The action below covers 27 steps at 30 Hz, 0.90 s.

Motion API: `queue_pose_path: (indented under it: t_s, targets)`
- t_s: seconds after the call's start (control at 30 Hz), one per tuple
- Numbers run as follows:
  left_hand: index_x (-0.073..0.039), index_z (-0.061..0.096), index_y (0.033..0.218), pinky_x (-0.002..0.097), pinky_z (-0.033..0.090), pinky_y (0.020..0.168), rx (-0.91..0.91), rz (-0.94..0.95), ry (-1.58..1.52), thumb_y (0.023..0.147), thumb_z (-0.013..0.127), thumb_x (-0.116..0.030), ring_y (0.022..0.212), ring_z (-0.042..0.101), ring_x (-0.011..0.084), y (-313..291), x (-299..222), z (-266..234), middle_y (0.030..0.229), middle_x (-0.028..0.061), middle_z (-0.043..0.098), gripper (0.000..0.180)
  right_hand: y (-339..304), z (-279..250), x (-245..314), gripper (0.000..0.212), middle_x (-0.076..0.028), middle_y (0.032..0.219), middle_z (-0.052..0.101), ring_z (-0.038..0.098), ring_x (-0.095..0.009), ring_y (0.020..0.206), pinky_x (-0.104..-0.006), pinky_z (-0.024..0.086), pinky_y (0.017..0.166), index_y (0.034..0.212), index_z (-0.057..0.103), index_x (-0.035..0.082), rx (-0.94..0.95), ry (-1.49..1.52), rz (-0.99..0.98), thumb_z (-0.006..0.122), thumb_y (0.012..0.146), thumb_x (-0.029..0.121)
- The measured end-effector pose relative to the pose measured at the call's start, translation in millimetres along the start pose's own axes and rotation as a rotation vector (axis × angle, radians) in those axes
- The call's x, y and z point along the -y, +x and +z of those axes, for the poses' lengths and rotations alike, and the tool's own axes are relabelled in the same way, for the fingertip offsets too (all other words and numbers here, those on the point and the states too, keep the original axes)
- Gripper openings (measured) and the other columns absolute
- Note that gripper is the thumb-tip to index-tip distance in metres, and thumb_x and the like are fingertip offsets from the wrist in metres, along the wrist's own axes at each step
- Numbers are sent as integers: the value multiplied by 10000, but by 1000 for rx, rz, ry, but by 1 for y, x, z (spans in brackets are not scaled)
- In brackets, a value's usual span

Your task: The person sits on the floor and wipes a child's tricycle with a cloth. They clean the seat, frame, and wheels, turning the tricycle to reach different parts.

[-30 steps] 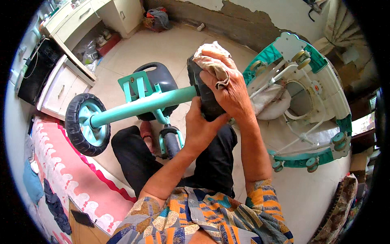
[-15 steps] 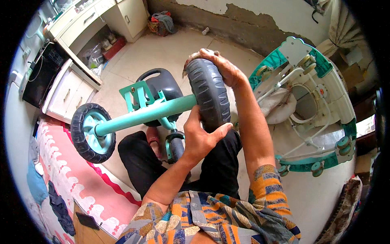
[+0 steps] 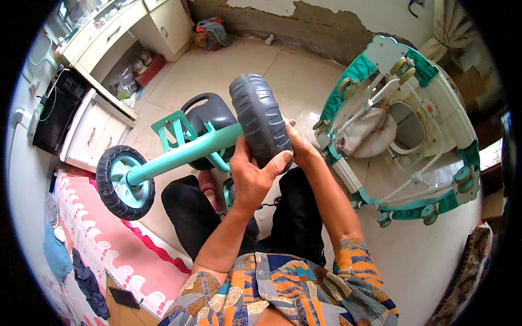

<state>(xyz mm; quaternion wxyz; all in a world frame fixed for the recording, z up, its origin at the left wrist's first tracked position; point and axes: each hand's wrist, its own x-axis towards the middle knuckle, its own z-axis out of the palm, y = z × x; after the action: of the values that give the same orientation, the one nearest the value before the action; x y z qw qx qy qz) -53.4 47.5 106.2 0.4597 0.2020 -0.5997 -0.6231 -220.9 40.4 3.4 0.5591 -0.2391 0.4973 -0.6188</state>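
A turquoise child's ride-on trike [image 3: 185, 155] is turned over in front of me, its axle tube running between two black-treaded wheels. My left hand [image 3: 251, 176] grips the near lower part of the right wheel [image 3: 262, 117], thumb on the tread and fingers by the axle end. My right hand [image 3: 302, 145] is against that wheel's right side, its fingers mostly hidden behind the tyre. A small pale bit of cloth [image 3: 292, 123] shows by its knuckles. The left wheel [image 3: 125, 182] has a turquoise hub. Beyond the axle is the black seat [image 3: 209, 113].
An overturned green and white baby walker [image 3: 405, 136] with small casters stands at my right. On the left are a bed with a pink cover [image 3: 103, 217] and a white cabinet [image 3: 95, 130]. A bag of cloths [image 3: 212, 33] sits by the far wall.
My right hand has come down from the top of the right wheel to its right side. The wheel and my left hand have shifted slightly left.
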Motion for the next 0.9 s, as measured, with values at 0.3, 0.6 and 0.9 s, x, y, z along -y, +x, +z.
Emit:
queue_pose_path:
  t_s: [0.3,0.6,0.9]
  targets:
    - [-12,543,1153,280,495,812,-5,84,98,780,812,-158,887,625,153,-11,21,1,1025,72,647,482,-66,15,16,422,-39,892,591,555,-126,843,-315,467,710,1108,584,72,-236,-89,-299,526,953,460]
    - [-8,494,1244,289,479,858,-16,43,224,759,806,-124,984,605,178,-16,17,-4,1089,94,628,588,-103,82,81,515,-229,1320,535,508,-329,1256,-412,374,1072,1274,540,-8,-286,-580,-939,662,894,318]
    - [28,417,1374,335,352,1070,311,-232,-124,794,590,-26,1255,486,217,-14,7,-40,1320,134,520,608,-93,80,42,514,-227,1441,427,470,-410,1286,-484,418,1026,1245,630,98,-472,-1146,-1357,733,742,105]
